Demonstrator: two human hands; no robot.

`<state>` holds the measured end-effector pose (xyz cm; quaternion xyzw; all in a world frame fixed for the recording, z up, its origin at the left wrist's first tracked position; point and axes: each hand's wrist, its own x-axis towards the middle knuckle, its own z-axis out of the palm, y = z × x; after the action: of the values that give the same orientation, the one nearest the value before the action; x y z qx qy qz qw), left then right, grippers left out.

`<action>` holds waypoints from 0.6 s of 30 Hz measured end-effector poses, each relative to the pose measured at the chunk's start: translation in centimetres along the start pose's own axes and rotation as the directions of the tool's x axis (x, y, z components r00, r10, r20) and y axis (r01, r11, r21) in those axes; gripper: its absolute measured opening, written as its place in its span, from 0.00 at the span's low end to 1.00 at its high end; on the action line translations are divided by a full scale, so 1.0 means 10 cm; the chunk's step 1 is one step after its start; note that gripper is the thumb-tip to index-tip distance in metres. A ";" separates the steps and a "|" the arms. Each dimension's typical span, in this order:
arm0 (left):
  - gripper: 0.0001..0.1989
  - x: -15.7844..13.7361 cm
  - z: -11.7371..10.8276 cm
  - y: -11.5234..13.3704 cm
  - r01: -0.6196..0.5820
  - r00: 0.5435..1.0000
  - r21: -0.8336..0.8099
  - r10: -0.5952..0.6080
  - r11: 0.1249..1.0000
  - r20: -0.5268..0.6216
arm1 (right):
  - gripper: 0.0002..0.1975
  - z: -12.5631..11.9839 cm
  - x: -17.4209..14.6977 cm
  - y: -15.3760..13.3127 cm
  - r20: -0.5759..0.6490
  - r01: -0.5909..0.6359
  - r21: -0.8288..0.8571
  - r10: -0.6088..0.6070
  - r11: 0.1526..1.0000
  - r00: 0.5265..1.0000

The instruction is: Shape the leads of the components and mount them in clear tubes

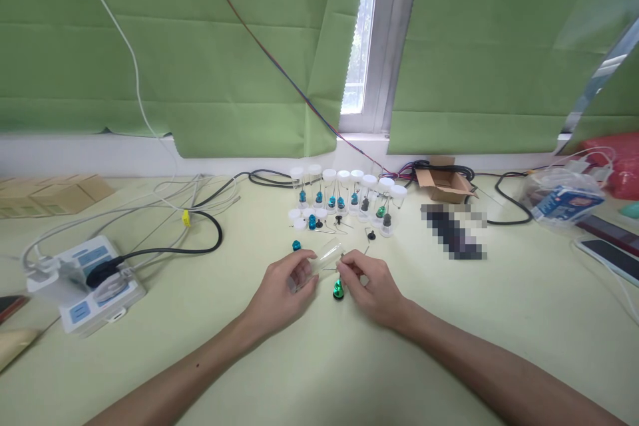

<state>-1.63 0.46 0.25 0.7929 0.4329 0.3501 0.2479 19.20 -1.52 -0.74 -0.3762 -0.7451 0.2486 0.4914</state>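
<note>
My left hand [283, 285] is wrapped round a clear plastic tube [328, 253], which lies tilted with its far end toward my right hand [372, 287]. The fingers of my right hand are pinched on the thin top of a small shiny green metal piece with a dark base [338, 290]. That piece hangs or stands just below the fingertips; I cannot tell whether it touches the table. A small blue metal piece [296, 245] lies just beyond my left fingers. Behind the hands stand several clear tubes with white caps [343, 176], holding blue, green and dark pieces.
White caps [299, 223], a blue piece [312, 221] and small black parts with bent wires [371, 235] lie before the tubes. An opened cardboard box [446, 186] stands behind, right. A power strip [102, 289] with cables is at left; a phone [612, 256] lies far right.
</note>
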 end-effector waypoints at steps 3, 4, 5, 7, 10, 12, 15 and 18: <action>0.11 0.00 0.00 0.01 0.012 1.000 0.005 -0.012 1.000 -0.002 | 0.09 0.00 0.01 0.00 -0.014 0.005 0.006 -0.005 1.000 1.000; 0.11 0.00 0.00 0.00 0.016 1.000 0.007 -0.016 1.000 0.000 | 0.09 0.00 0.01 0.00 -0.020 0.006 0.006 -0.006 1.000 1.000; 0.11 0.00 0.00 0.00 0.020 1.000 0.009 -0.020 1.000 -0.001 | 0.09 0.01 0.01 0.00 -0.024 0.006 0.006 -0.006 1.000 1.000; 0.11 0.00 0.00 0.00 0.026 1.000 0.008 -0.026 1.000 0.005 | 0.09 0.01 0.00 -0.01 -0.032 0.009 0.010 -0.008 1.000 0.999; 0.11 -0.01 0.00 -0.01 0.028 1.000 -0.002 -0.028 1.000 0.008 | 0.08 0.01 0.00 -0.01 -0.044 0.012 0.022 -0.011 1.000 0.999; 0.11 -0.01 0.01 -0.01 0.027 1.000 -0.008 -0.027 1.000 0.009 | 0.08 0.01 -0.01 -0.01 -0.058 0.010 0.028 -0.008 1.000 0.998; 0.11 0.00 0.01 0.00 0.024 1.000 -0.004 -0.024 1.000 0.011 | 0.08 0.01 -0.01 -0.01 -0.079 0.003 0.032 -0.001 0.999 0.997; 0.11 0.00 0.01 -0.01 0.022 1.000 -0.001 -0.022 1.000 0.008 | 0.08 0.01 0.00 -0.02 -0.095 0.003 0.030 0.000 1.000 0.995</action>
<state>-1.57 0.45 0.12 0.7894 0.4401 0.3443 0.2540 19.05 -1.66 -0.67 -0.3795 -0.7173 0.2412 0.5322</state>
